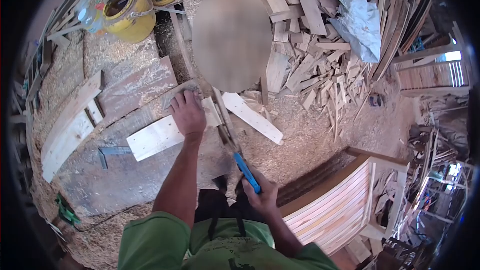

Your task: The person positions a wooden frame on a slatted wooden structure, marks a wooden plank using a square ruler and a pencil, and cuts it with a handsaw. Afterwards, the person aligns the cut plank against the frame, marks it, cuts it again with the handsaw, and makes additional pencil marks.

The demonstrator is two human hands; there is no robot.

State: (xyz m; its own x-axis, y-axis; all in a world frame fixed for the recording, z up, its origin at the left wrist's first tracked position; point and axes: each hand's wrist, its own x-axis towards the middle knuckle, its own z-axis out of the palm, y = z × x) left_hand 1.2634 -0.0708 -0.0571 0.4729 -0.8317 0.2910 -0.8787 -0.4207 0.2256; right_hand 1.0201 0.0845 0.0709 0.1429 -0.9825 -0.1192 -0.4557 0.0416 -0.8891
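My left hand (189, 114) lies palm down across a pale wooden board (154, 139), its fingers spread toward the board's far edge. My right hand (261, 192) is wrapped round the blue handle of what looks like a handsaw (247, 172). Its narrow blade, seen nearly edge-on, points away from me toward the right end of the board. Whether the blade touches the wood I cannot tell. A metal try square (114, 151) rests on the worktable (135, 182), left of the board.
Curved pale boards (72, 125) lie at the left. Yellow buckets (129, 16) stand at the far left. Another cut board (252, 118) lies beyond the table's right edge. Wood offcuts (320, 77) are heaped behind, and a slatted wooden piece (330, 200) stands at the right. A person is opposite.
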